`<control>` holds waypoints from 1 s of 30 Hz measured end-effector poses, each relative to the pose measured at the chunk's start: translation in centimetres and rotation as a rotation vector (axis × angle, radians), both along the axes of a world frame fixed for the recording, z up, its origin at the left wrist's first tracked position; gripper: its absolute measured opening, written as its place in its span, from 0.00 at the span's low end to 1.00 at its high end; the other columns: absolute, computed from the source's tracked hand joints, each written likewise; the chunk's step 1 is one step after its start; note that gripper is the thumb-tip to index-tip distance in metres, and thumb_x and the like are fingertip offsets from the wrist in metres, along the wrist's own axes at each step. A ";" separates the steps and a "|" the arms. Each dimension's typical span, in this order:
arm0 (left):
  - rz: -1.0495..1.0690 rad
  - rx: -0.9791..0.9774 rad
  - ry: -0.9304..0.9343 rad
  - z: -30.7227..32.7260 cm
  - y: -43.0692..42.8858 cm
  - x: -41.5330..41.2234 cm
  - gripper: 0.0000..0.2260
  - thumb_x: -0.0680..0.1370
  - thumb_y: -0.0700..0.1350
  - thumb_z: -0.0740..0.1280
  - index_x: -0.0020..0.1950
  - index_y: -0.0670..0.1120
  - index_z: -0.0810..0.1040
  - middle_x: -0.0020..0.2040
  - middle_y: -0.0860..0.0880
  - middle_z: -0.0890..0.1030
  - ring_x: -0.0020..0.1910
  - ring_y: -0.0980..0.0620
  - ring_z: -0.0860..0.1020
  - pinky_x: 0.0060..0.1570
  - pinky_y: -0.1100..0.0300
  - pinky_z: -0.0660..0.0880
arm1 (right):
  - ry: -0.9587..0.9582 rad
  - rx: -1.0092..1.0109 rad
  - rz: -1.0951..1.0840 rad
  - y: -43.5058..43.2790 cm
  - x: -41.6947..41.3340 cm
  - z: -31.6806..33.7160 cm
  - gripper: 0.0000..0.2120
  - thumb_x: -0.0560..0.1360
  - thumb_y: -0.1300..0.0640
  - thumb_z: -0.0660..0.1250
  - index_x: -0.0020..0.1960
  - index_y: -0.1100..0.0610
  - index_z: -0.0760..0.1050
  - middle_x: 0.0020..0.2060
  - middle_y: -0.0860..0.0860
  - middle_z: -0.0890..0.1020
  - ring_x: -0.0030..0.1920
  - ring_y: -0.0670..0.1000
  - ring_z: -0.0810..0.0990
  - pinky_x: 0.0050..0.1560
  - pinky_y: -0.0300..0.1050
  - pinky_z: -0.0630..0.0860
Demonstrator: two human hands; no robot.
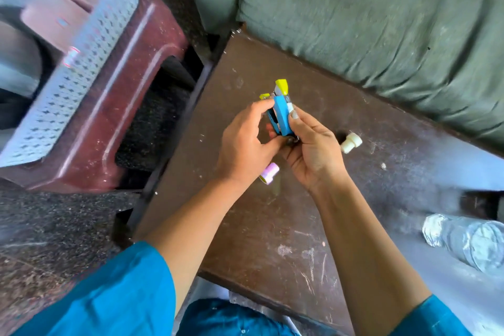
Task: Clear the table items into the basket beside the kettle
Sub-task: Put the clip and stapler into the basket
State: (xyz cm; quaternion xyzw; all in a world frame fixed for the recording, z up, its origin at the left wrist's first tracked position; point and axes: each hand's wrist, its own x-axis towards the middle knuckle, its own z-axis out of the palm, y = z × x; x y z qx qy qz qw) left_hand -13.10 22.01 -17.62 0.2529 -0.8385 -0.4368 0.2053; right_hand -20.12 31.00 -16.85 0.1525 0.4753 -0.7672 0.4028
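Blue stapler (282, 117) pinched between left hand (245, 142) and right hand (311, 153), up over the table (272, 226). Basket (81, 71) well apart, on the stool (131, 90). Could slip and fall short if let go too soon.

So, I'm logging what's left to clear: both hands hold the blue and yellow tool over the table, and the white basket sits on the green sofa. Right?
Not quite. The left hand and right hand do hold the blue and yellow tool over the table, but the white basket sits on the maroon stool, not the green sofa. The head view shows it.
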 end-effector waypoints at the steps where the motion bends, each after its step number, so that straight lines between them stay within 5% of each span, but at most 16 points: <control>1: 0.027 -0.044 0.027 0.5 -0.8 0.3 0.21 0.65 0.40 0.72 0.57 0.40 0.77 0.57 0.46 0.81 0.54 0.50 0.78 0.53 0.59 0.74 | 0.023 -0.009 0.007 -1.2 0.2 0.6 0.10 0.78 0.63 0.60 0.55 0.61 0.78 0.49 0.57 0.83 0.47 0.54 0.82 0.47 0.44 0.80; 8: 0.193 -0.169 0.173 4.4 -9.4 2.4 0.17 0.69 0.38 0.71 0.55 0.32 0.76 0.59 0.35 0.77 0.60 0.47 0.73 0.63 0.65 0.67 | 0.156 -0.062 0.125 -11.6 1.7 6.2 0.13 0.77 0.65 0.60 0.60 0.66 0.74 0.50 0.59 0.82 0.45 0.52 0.82 0.43 0.42 0.81; 16: 0.402 -0.159 0.145 7.0 -16.9 4.2 0.18 0.68 0.31 0.71 0.57 0.32 0.76 0.59 0.34 0.77 0.60 0.42 0.76 0.63 0.63 0.68 | 0.275 0.057 0.291 -21.4 3.2 9.6 0.12 0.75 0.67 0.64 0.58 0.63 0.77 0.51 0.62 0.81 0.46 0.57 0.77 0.46 0.49 0.75; 18: 0.445 -0.119 0.111 7.4 -18.2 4.6 0.18 0.69 0.35 0.73 0.57 0.33 0.77 0.58 0.36 0.77 0.59 0.40 0.76 0.62 0.50 0.72 | 0.500 0.154 0.350 -23.0 3.2 9.5 0.11 0.74 0.67 0.66 0.55 0.60 0.79 0.51 0.59 0.82 0.48 0.54 0.79 0.51 0.53 0.76; 21: 0.469 -0.107 0.015 7.5 -19.4 5.1 0.15 0.69 0.40 0.72 0.54 0.37 0.78 0.52 0.39 0.79 0.54 0.40 0.77 0.54 0.48 0.74 | 1.006 0.366 0.526 -24.8 2.4 9.2 0.11 0.71 0.65 0.69 0.51 0.55 0.82 0.47 0.47 0.83 0.48 0.45 0.81 0.56 0.46 0.77; 25: 0.509 -0.038 -0.168 6.5 -20.7 5.9 0.08 0.70 0.40 0.70 0.48 0.42 0.82 0.46 0.42 0.82 0.47 0.43 0.79 0.48 0.56 0.72 | 1.457 0.357 0.801 -27.0 1.8 8.8 0.14 0.67 0.70 0.68 0.51 0.61 0.81 0.49 0.54 0.83 0.48 0.47 0.79 0.52 0.30 0.70; 30: 0.645 0.149 -0.167 6.0 -22.1 6.3 0.02 0.70 0.42 0.71 0.40 0.45 0.82 0.39 0.45 0.84 0.40 0.55 0.77 0.33 0.77 0.66 | 1.617 0.326 1.001 -29.5 1.1 7.5 0.12 0.65 0.73 0.66 0.46 0.64 0.78 0.46 0.60 0.81 0.47 0.57 0.79 0.48 0.45 0.73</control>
